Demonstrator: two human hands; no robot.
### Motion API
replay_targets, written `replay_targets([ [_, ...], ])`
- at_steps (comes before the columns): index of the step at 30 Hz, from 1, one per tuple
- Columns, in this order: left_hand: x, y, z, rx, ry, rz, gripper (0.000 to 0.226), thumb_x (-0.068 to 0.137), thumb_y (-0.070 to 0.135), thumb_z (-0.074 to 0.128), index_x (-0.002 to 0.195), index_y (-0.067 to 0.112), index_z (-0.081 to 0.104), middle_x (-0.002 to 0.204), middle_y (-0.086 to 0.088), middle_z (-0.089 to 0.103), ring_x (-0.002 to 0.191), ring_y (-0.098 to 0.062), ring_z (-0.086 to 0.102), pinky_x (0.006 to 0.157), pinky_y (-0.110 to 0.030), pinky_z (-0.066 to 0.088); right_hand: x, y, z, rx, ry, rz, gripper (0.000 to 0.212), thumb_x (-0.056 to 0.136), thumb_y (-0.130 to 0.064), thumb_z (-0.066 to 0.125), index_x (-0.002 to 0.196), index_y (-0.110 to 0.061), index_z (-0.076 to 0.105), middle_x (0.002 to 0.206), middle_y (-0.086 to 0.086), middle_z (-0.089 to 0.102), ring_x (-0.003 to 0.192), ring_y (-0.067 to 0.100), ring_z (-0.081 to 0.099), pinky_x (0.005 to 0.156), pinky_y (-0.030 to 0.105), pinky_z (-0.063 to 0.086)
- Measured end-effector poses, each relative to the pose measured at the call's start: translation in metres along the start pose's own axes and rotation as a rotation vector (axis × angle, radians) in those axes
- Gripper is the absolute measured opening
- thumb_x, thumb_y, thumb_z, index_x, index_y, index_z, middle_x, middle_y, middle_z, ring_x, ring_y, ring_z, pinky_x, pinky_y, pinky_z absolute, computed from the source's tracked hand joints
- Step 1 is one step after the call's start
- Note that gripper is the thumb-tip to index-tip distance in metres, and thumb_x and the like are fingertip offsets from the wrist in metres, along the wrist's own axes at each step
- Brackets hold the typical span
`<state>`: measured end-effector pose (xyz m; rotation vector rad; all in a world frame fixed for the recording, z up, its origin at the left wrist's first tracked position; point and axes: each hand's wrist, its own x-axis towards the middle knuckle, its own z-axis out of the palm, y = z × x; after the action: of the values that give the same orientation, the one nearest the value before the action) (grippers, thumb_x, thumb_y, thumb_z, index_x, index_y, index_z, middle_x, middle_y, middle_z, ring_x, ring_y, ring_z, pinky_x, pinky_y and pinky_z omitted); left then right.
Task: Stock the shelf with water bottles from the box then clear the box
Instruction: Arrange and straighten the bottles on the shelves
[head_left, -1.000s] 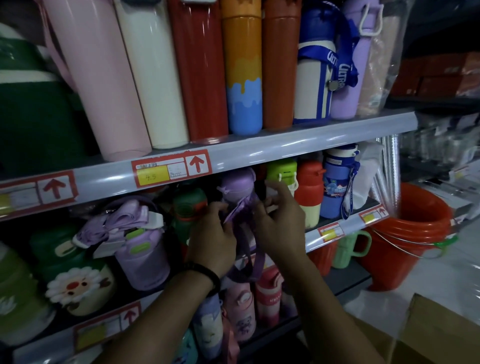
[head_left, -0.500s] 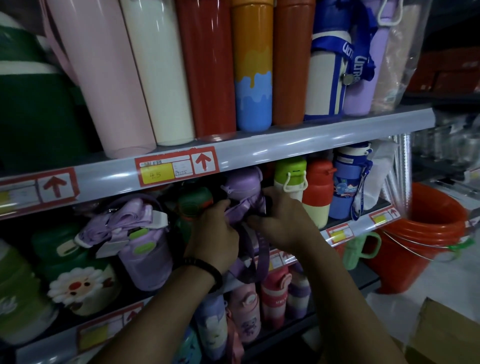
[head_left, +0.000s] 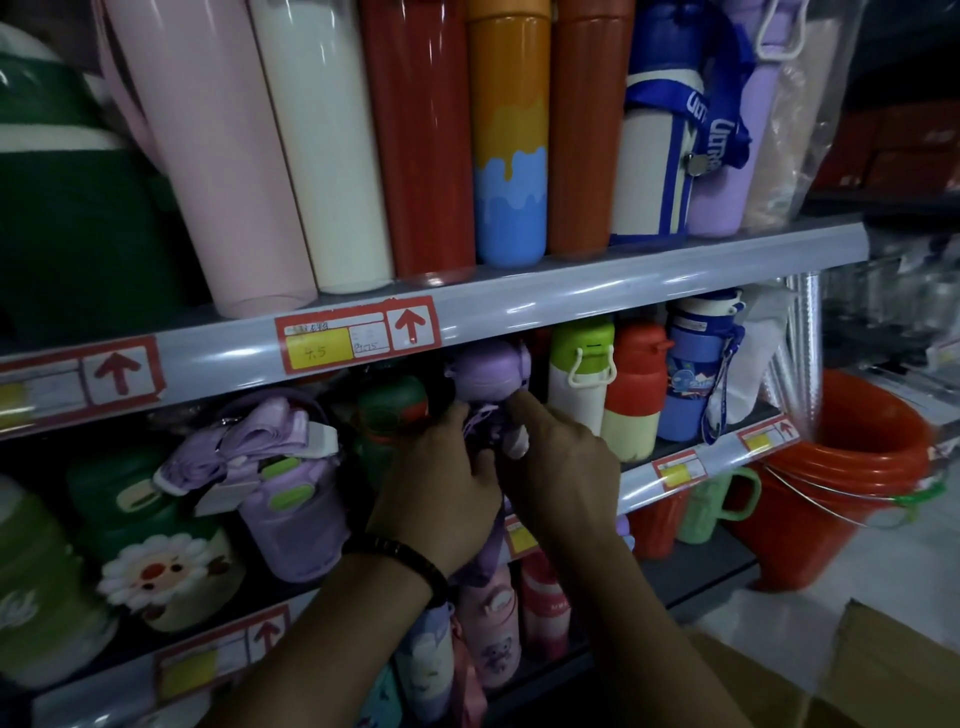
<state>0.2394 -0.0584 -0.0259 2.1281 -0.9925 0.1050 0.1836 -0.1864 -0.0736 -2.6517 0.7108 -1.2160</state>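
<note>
Stocking step: both hands on purple bottle (head_left: 488, 376) at mid shelf (head_left: 691, 462). L hand (head_left: 441, 483) clasps body, R hand (head_left: 563, 462) pinches strap under lid. Next prob: tuck strap, let go. Box (head_left: 893, 670) lower right of grip.

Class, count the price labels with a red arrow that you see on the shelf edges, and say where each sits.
5. Two on the top shelf edge: far left, centre. Two on the middle edge, right. One on the lowest edge. The hands may hide more.
</note>
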Motion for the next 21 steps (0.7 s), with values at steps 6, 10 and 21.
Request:
replay_targets([
  [6, -0.009, -0.001, 0.011, -0.233, -0.039, -0.113, 0.062, 0.089, 0.048, 0.054, 0.148, 0.035, 0.041, 0.14, 0.009, 0.061, 0.126, -0.015, 0.059, 0.106, -0.041, 0.051, -0.002, -0.013, 0.007, 0.046, 0.058, 0.109, 0.026, 0.079, -0.03, 0.073, 0.098, -0.027, 0.056, 0.09, -0.004, 0.06, 0.073, 0.028, 0.066, 0.051, 0.032, 0.044],
  [10, -0.01, 0.0, 0.018, -0.467, -0.025, -0.206, 0.067, 0.082, 0.059, 0.056, 0.145, 0.038, 0.045, 0.137, 0.013, 0.062, 0.125, -0.009, 0.059, 0.108, -0.039, 0.048, 0.0, -0.008, 0.008, 0.267, 0.018, 0.058, 0.029, 0.081, -0.041, 0.062, 0.105, -0.025, 0.064, 0.097, -0.003, 0.063, 0.08, 0.025, 0.064, 0.061, 0.039, 0.052],
  [21, -0.007, -0.007, 0.03, -0.442, -0.084, -0.205, 0.08, 0.084, 0.058, 0.044, 0.159, 0.034, 0.025, 0.16, 0.008, 0.041, 0.146, -0.014, 0.04, 0.12, -0.043, 0.035, -0.013, 0.017, 0.009, 0.478, 0.135, 0.08, 0.026, 0.083, -0.033, 0.069, 0.107, -0.026, 0.06, 0.084, -0.011, 0.066, 0.072, 0.012, 0.064, 0.063, 0.04, 0.053],
])
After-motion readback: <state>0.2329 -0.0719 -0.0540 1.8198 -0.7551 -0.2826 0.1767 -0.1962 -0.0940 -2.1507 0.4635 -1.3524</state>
